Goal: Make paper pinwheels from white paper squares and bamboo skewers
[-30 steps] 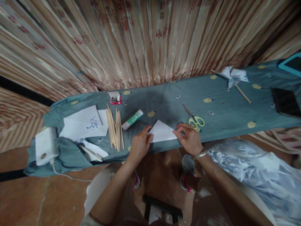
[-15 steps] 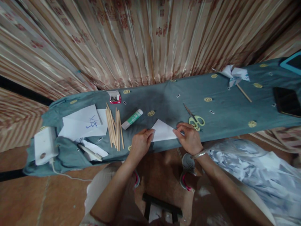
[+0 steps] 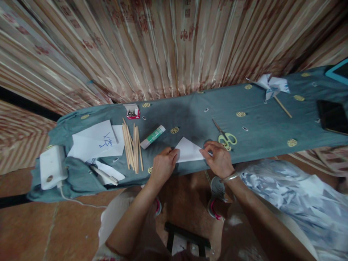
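A white sheet of paper (image 3: 189,150), folded into a triangle, lies at the front edge of the cloth-covered table. My left hand (image 3: 164,163) pinches its left corner between thumb and fingers. At the right corner, my right hand (image 3: 218,158) grips the paper the same way, a bracelet on its wrist. Just beyond the right hand lie scissors with light green handles (image 3: 227,139). A green and white glue stick (image 3: 153,136) rests up and left of the paper, beside several thin wooden sticks (image 3: 132,148).
Left on the table are paper sheets (image 3: 94,141), a white power adapter (image 3: 51,168) with a cord, and a red box (image 3: 133,112) of small metal pieces. Toward the right lie a paper pinwheel (image 3: 273,87) and a dark phone (image 3: 333,116). A plastic bag (image 3: 296,203) of paper scraps stands below.
Almost nothing differs. Both hands keep hold of the folded paper's corners in nearly the same place; the view has shifted very slightly.
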Tool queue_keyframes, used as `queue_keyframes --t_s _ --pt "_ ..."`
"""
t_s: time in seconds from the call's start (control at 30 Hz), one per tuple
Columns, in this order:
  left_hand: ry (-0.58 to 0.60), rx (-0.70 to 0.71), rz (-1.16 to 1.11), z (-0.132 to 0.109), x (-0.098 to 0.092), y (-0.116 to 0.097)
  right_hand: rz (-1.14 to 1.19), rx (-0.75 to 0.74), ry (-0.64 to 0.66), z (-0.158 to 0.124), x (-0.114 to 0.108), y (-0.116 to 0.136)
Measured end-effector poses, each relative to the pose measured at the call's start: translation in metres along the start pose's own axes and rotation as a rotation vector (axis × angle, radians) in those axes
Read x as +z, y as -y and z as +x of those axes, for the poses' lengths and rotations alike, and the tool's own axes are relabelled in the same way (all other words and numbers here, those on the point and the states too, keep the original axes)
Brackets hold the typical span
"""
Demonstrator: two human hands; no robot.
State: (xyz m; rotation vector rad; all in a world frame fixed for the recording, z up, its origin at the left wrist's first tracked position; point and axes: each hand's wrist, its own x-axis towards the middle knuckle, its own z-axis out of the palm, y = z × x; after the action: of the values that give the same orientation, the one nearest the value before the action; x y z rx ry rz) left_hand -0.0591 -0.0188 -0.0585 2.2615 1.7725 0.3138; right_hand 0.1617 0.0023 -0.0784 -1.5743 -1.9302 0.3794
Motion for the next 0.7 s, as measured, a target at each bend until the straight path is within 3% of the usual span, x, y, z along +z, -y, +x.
queue_keyframes --t_s 0.23,0.43,0.7 --pt "-0.171 0.122 -0.015 0.003 0.001 -0.003 -0.048 -0.051 -0.003 -0.002 0.001 -0.001" --pt "-0.039 0.280 -0.068 0.000 0.006 -0.011 -0.084 -0.063 -0.004 -0.002 -0.002 0.005" --pt "-0.036 0.300 0.008 -0.033 0.013 -0.021 -0.264 -0.092 0.006 -0.006 -0.008 0.016"
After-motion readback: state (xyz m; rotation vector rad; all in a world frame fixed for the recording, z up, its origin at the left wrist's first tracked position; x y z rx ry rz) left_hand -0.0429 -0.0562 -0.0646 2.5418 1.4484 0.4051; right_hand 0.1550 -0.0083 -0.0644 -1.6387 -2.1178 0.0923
